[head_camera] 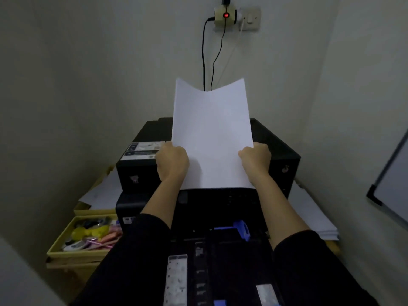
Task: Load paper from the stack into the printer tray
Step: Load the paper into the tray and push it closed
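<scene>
I hold a batch of white paper (210,133) upright over the black printer (280,155). My left hand (172,163) grips its lower left edge and my right hand (256,161) grips its lower right edge. The top edge of the sheets sags in the middle. Below my forearms the black printer tray (234,257) is pulled out toward me, with a blue paper guide (241,229) in it. A stack of white paper (313,215) lies on the surface to the right of the printer.
Yellow trays (66,241) with pens and small items sit left of the printer, with loose sheets (103,193) behind them. Cables (205,54) hang from a wall socket (238,17) above. A whiteboard (390,173) leans at the right wall.
</scene>
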### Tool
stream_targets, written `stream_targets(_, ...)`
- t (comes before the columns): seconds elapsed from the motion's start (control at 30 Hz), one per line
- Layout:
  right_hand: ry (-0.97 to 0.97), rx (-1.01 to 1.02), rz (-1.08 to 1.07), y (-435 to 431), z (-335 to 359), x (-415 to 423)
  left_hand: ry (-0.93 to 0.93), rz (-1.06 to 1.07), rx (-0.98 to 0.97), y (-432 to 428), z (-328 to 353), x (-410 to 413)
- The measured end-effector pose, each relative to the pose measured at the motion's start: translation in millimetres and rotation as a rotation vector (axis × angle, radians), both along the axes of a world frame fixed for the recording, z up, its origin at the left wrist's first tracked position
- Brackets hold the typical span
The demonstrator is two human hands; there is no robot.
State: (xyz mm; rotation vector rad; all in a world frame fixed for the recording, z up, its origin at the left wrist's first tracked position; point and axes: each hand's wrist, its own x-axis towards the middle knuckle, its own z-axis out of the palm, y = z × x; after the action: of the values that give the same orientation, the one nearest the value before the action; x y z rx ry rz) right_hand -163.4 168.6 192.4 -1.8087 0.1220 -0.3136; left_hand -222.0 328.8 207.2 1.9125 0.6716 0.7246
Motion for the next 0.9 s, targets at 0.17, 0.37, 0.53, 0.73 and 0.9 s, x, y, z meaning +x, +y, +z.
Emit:
stream_targets(0.17,0.015,0.046,0.009,-29.0,-43.9,-36.4,0.003,0.019,-0.071,-30.3,-43.0,-36.0)
stream_targets(0.37,0.045,0.131,0.018,-49.8,-95.2,-76.4,-0.075,0.028,-0.153,-55.0,-96.6,-79.2)
stream_targets(0.53,0.112,0.200,0.019,-52.7,-134.3,-106.4,-0.133,-0.023,-0.300,-57.8,-137.1,-108.1)
stream_targets(0.73,0.303,0.222,0.032,-56.7,-183.1,-147.2,-0.038,-0.028,-0.435,-55.9,-188.1,-150.5)
stream_targets(0.9,0.495,0.180,0.025,-62.9,-205.3,-159.7,0.159,0.013,-0.430,-53.4,-216.1,-165.1)
